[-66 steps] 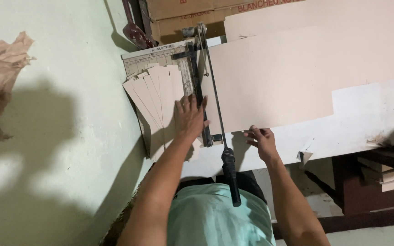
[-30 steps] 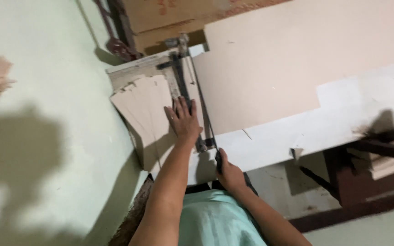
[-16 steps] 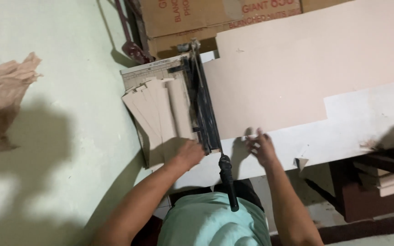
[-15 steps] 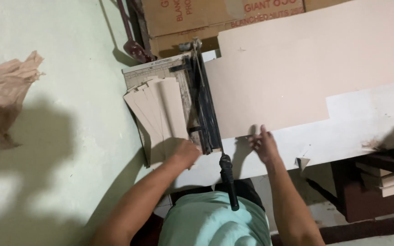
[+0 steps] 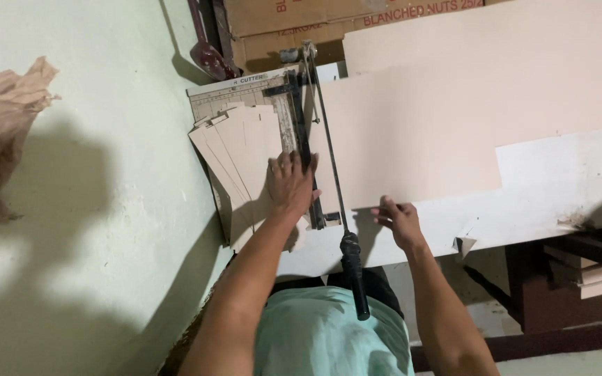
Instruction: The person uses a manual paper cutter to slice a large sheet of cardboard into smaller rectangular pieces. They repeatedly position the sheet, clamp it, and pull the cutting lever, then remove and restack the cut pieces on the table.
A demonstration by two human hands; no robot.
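Beige card everywhere: we see a big cardboard sheet (image 5: 426, 132) lying on the white table (image 5: 566, 181), its left edge fed under the clamp bar (image 5: 299, 132) of the paper cutter (image 5: 245, 90). The left hand (image 5: 290, 184) lies flat, fingers spread, palm down across the clamp bar and the near end of the cut strips (image 5: 238, 160); it presses rather than grasps, nothing closed in it. The strips are fanned in a loose stack on the cutter bed, left of the bar, a few overhanging the bed's near edge. The right hand (image 5: 397, 219) sits at the near edge of the cardboard sheet, just right of the blade arm (image 5: 325, 139), fingers bent over the sheet's edge; we cannot tell whether it pinches the sheet or only steadies it. The blade arm is raised off the bed, running from its pivot at the far end toward us, with the black handle (image 5: 354, 275) hanging free over the person's teal shirt (image 5: 329, 334), neither hand on it. Brown cardboard boxes (image 5: 294, 28) stand behind the cutter against the wall. Crumpled brown paper (image 5: 1, 132) lies well apart at far left on the pale green floor (image 5: 106, 223). Dark wooden frame (image 5: 566, 278) shows below the table at right.
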